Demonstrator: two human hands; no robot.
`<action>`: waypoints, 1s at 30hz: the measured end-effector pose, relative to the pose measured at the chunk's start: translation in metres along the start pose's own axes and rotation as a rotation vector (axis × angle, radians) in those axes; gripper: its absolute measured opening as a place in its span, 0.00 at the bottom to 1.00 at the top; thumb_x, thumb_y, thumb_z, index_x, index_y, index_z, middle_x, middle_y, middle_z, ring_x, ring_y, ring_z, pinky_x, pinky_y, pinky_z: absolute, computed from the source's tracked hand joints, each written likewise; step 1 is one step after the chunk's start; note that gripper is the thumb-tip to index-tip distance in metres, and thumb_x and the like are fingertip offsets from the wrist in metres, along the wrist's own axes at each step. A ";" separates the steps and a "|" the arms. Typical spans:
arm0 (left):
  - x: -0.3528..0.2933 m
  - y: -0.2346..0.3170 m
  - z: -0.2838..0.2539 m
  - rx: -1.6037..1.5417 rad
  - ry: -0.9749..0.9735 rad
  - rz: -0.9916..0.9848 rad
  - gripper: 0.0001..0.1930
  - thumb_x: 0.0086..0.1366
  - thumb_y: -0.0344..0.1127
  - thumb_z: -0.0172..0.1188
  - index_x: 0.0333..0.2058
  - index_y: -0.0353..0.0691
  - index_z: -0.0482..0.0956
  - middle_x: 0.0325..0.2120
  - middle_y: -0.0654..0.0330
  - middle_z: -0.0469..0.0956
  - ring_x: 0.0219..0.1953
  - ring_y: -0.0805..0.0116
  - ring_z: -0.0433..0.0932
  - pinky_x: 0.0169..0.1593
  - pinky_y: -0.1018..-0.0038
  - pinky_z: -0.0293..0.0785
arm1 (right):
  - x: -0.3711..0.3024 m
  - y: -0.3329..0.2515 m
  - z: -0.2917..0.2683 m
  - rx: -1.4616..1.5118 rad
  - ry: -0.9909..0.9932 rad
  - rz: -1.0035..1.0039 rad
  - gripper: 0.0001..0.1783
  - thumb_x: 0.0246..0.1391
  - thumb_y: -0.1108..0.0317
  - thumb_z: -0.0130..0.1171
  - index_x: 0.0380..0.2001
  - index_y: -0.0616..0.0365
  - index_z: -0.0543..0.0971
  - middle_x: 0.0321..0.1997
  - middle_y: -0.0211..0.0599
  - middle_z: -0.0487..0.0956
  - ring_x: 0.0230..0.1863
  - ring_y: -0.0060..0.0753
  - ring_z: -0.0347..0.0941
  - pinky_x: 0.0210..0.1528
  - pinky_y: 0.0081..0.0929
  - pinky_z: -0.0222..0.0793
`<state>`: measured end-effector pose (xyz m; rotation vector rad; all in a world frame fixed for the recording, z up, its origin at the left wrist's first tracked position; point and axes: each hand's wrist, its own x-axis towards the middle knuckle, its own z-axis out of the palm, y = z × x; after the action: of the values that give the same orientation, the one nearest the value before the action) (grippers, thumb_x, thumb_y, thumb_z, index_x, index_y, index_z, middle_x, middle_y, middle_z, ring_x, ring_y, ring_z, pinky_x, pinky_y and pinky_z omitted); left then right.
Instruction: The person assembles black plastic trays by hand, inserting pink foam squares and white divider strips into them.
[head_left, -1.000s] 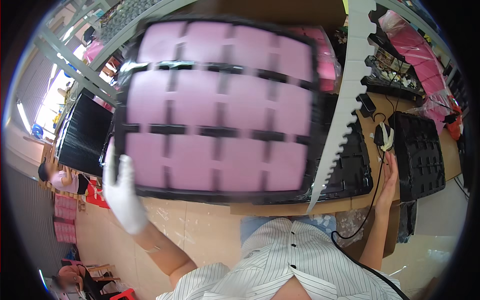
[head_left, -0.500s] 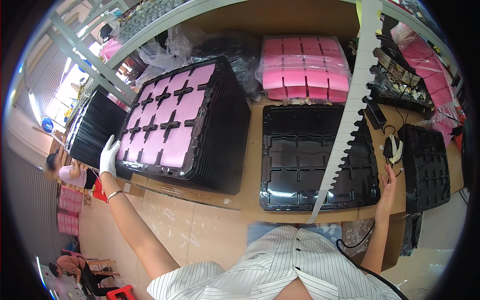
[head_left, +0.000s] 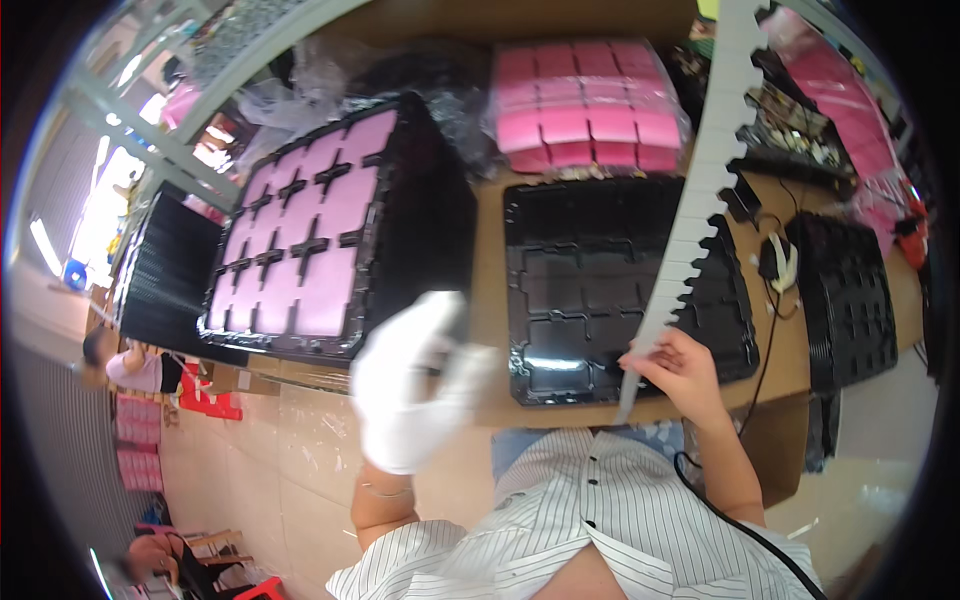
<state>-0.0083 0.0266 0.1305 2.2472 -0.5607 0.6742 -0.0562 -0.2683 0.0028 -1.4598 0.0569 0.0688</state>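
My left hand (head_left: 410, 390), in a white glove, is blurred in front of the tray stack's near corner. Its thumb and fingers stand apart, with nothing visible between them. The tall stack of black plastic trays (head_left: 425, 215) is topped by pink foam sheets (head_left: 310, 275) with black cross-shaped dividers. My bare right hand (head_left: 685, 378) pinches the lower part of a long pale strip (head_left: 690, 225) with a notched edge, which runs down from the upper shelf. Beneath the strip lies a shiny black compartment tray (head_left: 580, 290) on the brown table.
A plastic-wrapped pink foam bundle (head_left: 585, 105) stands behind the tray. Smaller black trays (head_left: 845, 300) are stacked at right, near a black adapter (head_left: 742, 198) and cables. Another black stack (head_left: 170, 270) is at far left. Two people are in the left background.
My left hand has left the tray stack's far-left side and swung right, toward me. My right hand has moved left from beside the black tray and closed on the notched strip.
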 end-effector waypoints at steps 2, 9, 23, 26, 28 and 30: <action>0.000 0.019 0.034 -0.150 -0.350 -0.085 0.32 0.50 0.37 0.76 0.54 0.37 0.76 0.44 0.56 0.80 0.27 0.76 0.76 0.33 0.79 0.75 | 0.005 0.000 0.015 0.182 0.010 0.039 0.08 0.55 0.80 0.64 0.37 0.66 0.75 0.38 0.38 0.83 0.39 0.26 0.81 0.44 0.20 0.76; 0.022 0.010 0.119 -0.481 -0.476 -0.075 0.09 0.59 0.39 0.70 0.32 0.39 0.86 0.25 0.60 0.80 0.22 0.70 0.74 0.28 0.77 0.71 | 0.005 0.006 0.024 0.117 -0.053 -0.010 0.10 0.57 0.76 0.64 0.40 0.67 0.76 0.37 0.34 0.81 0.40 0.22 0.78 0.48 0.21 0.74; -0.020 0.001 0.109 -0.721 -0.001 -0.586 0.07 0.63 0.25 0.66 0.39 0.32 0.84 0.32 0.59 0.82 0.27 0.77 0.79 0.31 0.82 0.76 | 0.042 -0.010 0.075 -0.821 0.342 -1.182 0.15 0.37 0.78 0.70 0.34 0.55 0.84 0.37 0.34 0.79 0.32 0.32 0.75 0.41 0.27 0.70; -0.019 -0.015 0.099 -0.722 0.100 -0.745 0.06 0.64 0.25 0.64 0.39 0.31 0.83 0.32 0.59 0.82 0.27 0.79 0.78 0.29 0.84 0.74 | 0.051 -0.009 0.074 -0.927 0.180 -1.575 0.10 0.41 0.71 0.70 0.31 0.48 0.85 0.37 0.33 0.78 0.33 0.31 0.73 0.41 0.30 0.66; -0.023 -0.029 0.092 -0.651 0.146 -0.704 0.06 0.65 0.26 0.64 0.39 0.31 0.83 0.34 0.59 0.82 0.29 0.78 0.79 0.29 0.84 0.74 | 0.084 -0.023 0.072 -0.766 0.131 -1.149 0.06 0.47 0.66 0.67 0.31 0.46 0.85 0.39 0.32 0.73 0.44 0.34 0.68 0.47 0.36 0.62; -0.027 -0.036 0.086 -0.620 0.188 -0.753 0.06 0.65 0.26 0.64 0.40 0.31 0.83 0.37 0.59 0.81 0.30 0.78 0.79 0.29 0.85 0.73 | 0.155 -0.020 0.066 -0.702 0.207 -0.695 0.04 0.49 0.64 0.68 0.28 0.50 0.85 0.42 0.34 0.73 0.46 0.41 0.67 0.50 0.35 0.61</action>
<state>0.0176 -0.0081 0.0433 1.5988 0.1741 0.2566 0.0996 -0.2027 0.0173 -2.1048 -0.3383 -0.6912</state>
